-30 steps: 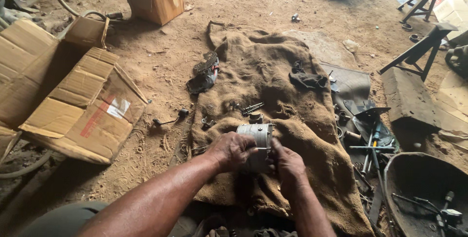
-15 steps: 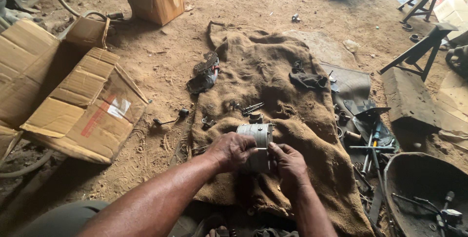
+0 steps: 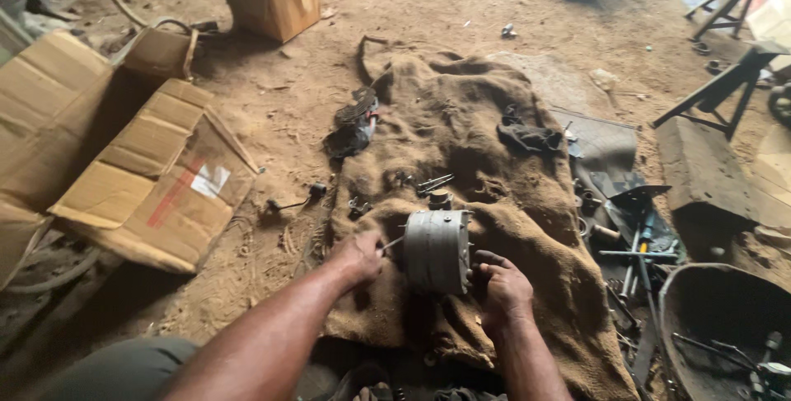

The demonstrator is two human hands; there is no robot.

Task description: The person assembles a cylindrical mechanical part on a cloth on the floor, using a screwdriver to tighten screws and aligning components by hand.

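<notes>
Presently catalogued: one grey ribbed metal cylinder [image 3: 437, 250], a motor-like housing, standing on edge on the burlap sacking [image 3: 486, 137] between both hands. Right hand [image 3: 504, 290]: fingers curled against the cylinder's right face, steadying it. Left hand [image 3: 358, 257]: fingers pinched shut on a thin metal rod [image 3: 391, 244] whose tip meets the cylinder's left face. Step, as judged: working at that left face. Loose bolts [image 3: 434, 184] lie just beyond the fingertips; flattened cardboard [image 3: 156, 187] well left.

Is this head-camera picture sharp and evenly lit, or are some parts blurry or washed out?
Head view: soft daylight, the metal cylinder and burlap cloth fairly sharp; the top right corner is washed out; the near forearms look slightly soft; the dark pan sits in shadow.
</notes>
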